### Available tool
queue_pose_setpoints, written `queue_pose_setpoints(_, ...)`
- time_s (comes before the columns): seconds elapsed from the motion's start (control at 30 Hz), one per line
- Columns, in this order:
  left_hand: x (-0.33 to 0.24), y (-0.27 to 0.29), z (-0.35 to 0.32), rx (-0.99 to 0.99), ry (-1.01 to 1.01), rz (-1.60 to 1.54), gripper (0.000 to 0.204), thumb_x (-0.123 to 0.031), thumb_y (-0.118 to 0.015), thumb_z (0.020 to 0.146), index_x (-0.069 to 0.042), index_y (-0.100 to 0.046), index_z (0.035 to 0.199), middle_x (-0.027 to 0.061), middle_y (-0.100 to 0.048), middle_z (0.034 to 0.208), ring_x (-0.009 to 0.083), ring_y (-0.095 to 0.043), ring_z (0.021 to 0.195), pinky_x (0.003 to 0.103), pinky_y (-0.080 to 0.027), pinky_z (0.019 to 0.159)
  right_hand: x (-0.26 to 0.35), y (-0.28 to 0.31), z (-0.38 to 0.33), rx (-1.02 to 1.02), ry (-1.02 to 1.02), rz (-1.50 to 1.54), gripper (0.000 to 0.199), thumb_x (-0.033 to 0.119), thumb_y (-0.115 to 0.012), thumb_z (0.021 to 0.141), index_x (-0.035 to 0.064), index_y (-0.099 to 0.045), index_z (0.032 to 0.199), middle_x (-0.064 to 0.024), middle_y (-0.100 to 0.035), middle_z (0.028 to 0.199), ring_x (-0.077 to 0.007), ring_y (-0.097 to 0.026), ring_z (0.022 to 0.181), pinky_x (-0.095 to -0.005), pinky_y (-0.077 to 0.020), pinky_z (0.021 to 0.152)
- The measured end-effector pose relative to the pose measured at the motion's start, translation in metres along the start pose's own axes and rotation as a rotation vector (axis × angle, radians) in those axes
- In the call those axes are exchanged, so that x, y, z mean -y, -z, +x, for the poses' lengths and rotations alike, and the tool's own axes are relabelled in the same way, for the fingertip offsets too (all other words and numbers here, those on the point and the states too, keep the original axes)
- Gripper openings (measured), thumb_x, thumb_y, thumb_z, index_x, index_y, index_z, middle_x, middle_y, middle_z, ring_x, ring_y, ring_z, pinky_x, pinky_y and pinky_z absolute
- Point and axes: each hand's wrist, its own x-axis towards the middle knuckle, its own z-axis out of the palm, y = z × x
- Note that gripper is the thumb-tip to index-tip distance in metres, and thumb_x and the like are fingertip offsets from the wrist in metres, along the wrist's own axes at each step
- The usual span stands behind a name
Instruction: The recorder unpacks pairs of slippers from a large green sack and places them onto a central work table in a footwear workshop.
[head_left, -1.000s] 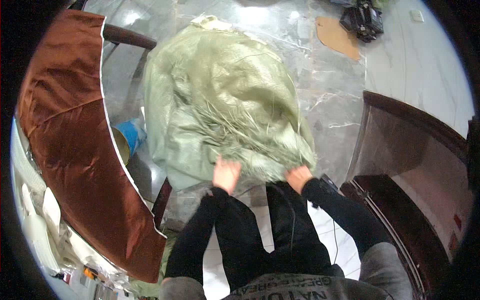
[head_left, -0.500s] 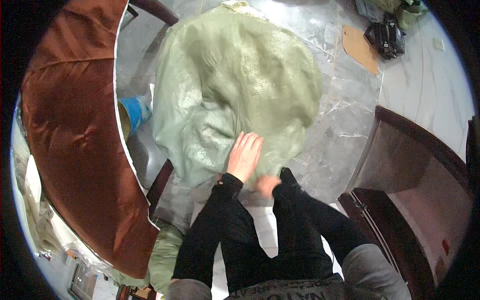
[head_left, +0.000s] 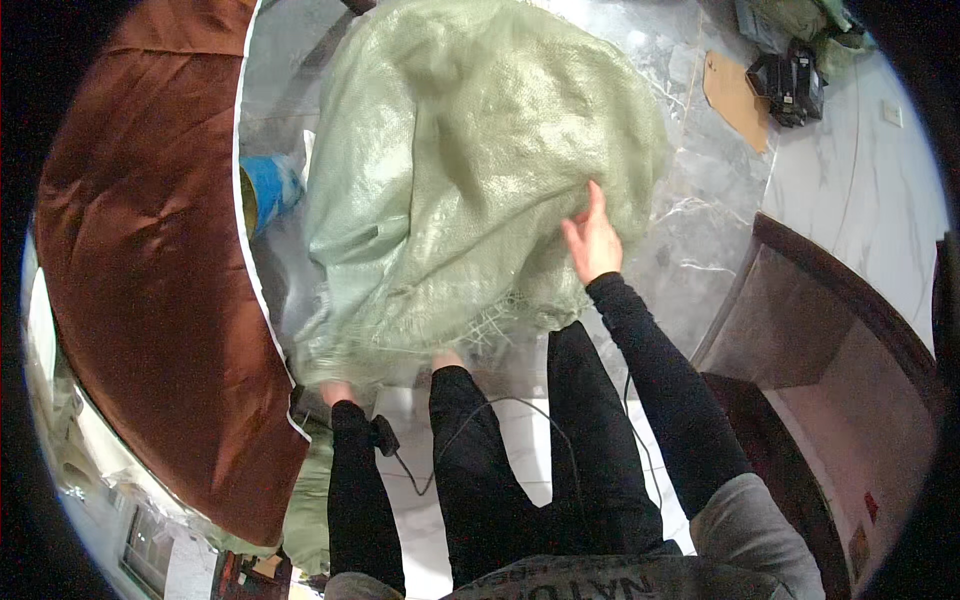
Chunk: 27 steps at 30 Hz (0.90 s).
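A large pale-green woven plastic sack, bulging and creased, fills the middle in front of my knees. Its near edge is frayed into loose strands. My right hand lies against the sack's right side, thumb and fingers apart, holding nothing. At the sack's near left corner is my left hand, blurred. The sack's edge covers its fingers, so I cannot see whether they grip. A thin black cable with a small black piece hangs by my left wrist and runs across my legs.
A brown cloth-covered surface with a white edge stands on the left. Beside it is a blue roll-like object. A dark-framed piece of furniture is at right. Brown cardboard and a black packet lie at the far right.
My left hand has gone from the sack's middle to its near left corner. My right hand has moved up and right onto the sack. The sack's frayed edge now shows near me.
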Motion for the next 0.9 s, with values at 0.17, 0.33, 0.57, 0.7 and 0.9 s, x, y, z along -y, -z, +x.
queue_pose_setpoints(0.17, 0.033, 0.006, -0.019, -0.507, -0.432, 0.202, 0.026, -0.011, -0.048, 0.089, 0.003, -0.052, 0.111, 0.0144, -0.058, 0.108, 0.0260, -0.056, 0.100, 0.038, -0.041, 0.088, 0.027, -0.035, -0.024, 0.278, 0.099, -0.119, 0.028, 0.035, -0.051, 0.085, 0.0079, -0.056, 0.090, -0.0156, -0.063, 0.082, -0.0337, -0.061, 0.079, -0.0450, -0.0480, 0.067)
queue_pose_setpoints(0.33, -0.014, -0.142, -0.062, 0.494, 0.078, -0.011, 0.055, -0.042, -0.055, 0.087, -0.005, -0.042, 0.126, 0.0112, -0.053, 0.119, 0.0251, -0.048, 0.112, 0.045, -0.033, 0.097, -0.011, -0.070, -0.057, 0.468, -0.081, -0.073, 0.026, 0.033, -0.053, 0.083, 0.0094, -0.059, 0.092, -0.0152, -0.065, 0.087, -0.0342, -0.061, 0.085, -0.0446, -0.0471, 0.073)
queue_pose_setpoints(0.57, -0.005, -0.220, 0.000, 0.327, 0.617, -0.627, 0.066, -0.049, -0.058, 0.082, -0.008, -0.039, 0.129, 0.0121, -0.043, 0.132, 0.0257, -0.033, 0.126, 0.051, -0.022, 0.101, -0.042, -0.101, -0.111, 0.657, -0.152, 0.051, 0.026, 0.029, -0.050, 0.082, 0.0104, -0.061, 0.096, -0.0165, -0.064, 0.089, -0.0332, -0.061, 0.087, -0.0428, -0.0467, 0.075)
queue_pose_setpoints(0.7, -0.045, -0.221, -0.069, 0.517, 0.364, -0.743, 0.046, -0.038, -0.055, 0.087, -0.009, -0.045, 0.122, 0.0085, -0.055, 0.117, 0.0228, -0.051, 0.107, 0.044, -0.034, 0.094, -0.058, -0.115, -0.122, 0.895, -0.029, 0.236, 0.030, 0.027, -0.051, 0.080, 0.0091, -0.061, 0.103, -0.0197, -0.061, 0.098, -0.0359, -0.058, 0.093, -0.0410, -0.0452, 0.082)
queue_pose_setpoints(0.9, -0.183, -0.107, -0.103, 0.856, -0.166, -0.674, 0.023, -0.022, -0.051, 0.092, -0.005, -0.054, 0.106, 0.0083, -0.059, 0.104, 0.0228, -0.058, 0.089, 0.042, -0.046, 0.080, 0.044, -0.112, -0.032, 0.100, 0.175, 0.289, 0.040, 0.030, -0.039, 0.091, 0.0129, -0.045, 0.127, -0.0158, -0.044, 0.131, -0.0287, -0.046, 0.117, -0.0385, -0.0300, 0.103)
